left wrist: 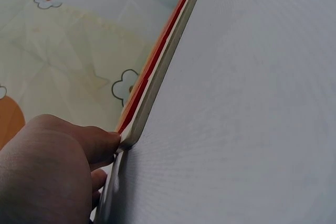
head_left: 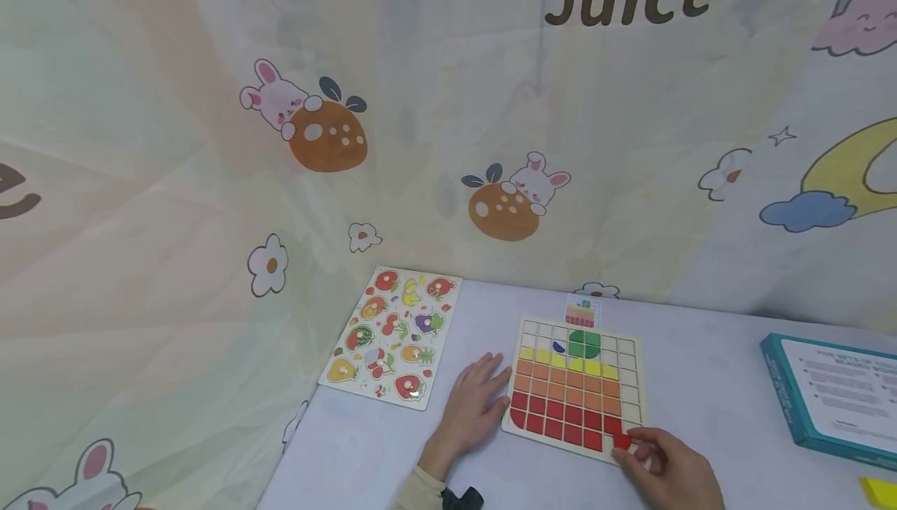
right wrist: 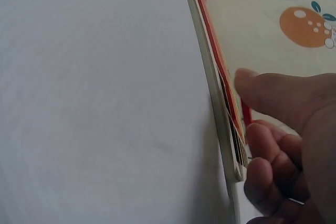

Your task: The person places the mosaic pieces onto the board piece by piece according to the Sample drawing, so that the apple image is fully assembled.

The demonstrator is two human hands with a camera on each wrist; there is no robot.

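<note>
A square puzzle board (head_left: pixel 631 395) lies on the table, with rows of red, orange and yellow pieces in its grid. Green pieces (head_left: pixel 584 343) and a small blue piece (head_left: pixel 558 346) sit near its top. Between thumb and fingers, my right hand (head_left: pixel 671 465) pinches a small red piece (head_left: pixel 622 441) over the lower right corner. The same red piece (right wrist: pixel 246 113) shows partly behind the thumb in the right wrist view. My left hand (head_left: pixel 469 407) rests along the board's left edge, fingers extended; its thumb touches the lower left corner in the left wrist view.
A fruit picture board (head_left: pixel 387 337) lies left of the puzzle. A small pattern card (head_left: pixel 582 312) is just beyond the puzzle's top edge. To the right are a teal box (head_left: pixel 841 397) and a yellow piece (head_left: pixel 879 493). A printed cloth (head_left: pixel 420 121) hangs behind the table.
</note>
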